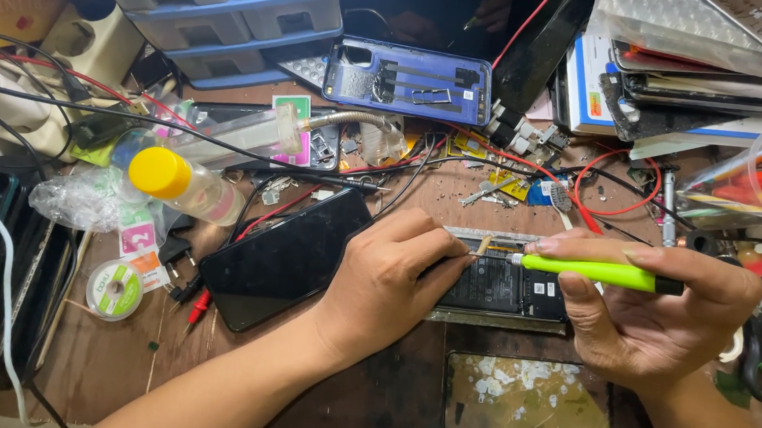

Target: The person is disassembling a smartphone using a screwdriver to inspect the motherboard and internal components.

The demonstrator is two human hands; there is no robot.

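Fingers (pixel 612 255) of the right hand (pixel 657 310) pinch a green tool (pixel 602 272). Left hand (pixel 394 281) closed, pressing the opened phone (pixel 500 287) at twelve o'clock of the glass (pixel 527 412). Best keep the tip gentle.

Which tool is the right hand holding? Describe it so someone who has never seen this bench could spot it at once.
Start at the opened phone lying in the middle of the wooden bench, under both hands. The right hand holds a screwdriver level across it, tip pointing left toward the left hand. Its bright lime-green handle with a black end sets it apart from the red wires and dark phones around it.
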